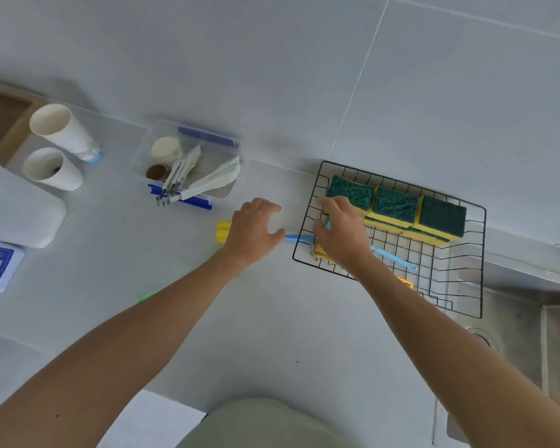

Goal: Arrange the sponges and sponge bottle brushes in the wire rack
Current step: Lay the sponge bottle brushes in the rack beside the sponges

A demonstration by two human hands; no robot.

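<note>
Head view: a black wire rack (398,234) stands on the white counter (143,253) by the back wall, partly over the sink (514,318) at the counter's right edge. Three green-yellow sponges (396,206) stand in a row along the rack's back side. Right hand (343,232) is palm down over the rack's left-front corner, fingers bent on a yellow-headed brush w/ blue handle (393,258) lying in the rack; grip itself is hidden. Left hand (256,231) hovers palm down just left of the rack, fingers spread wide, over a second brush (223,232) on the counter; contact cannot be told.
</note>
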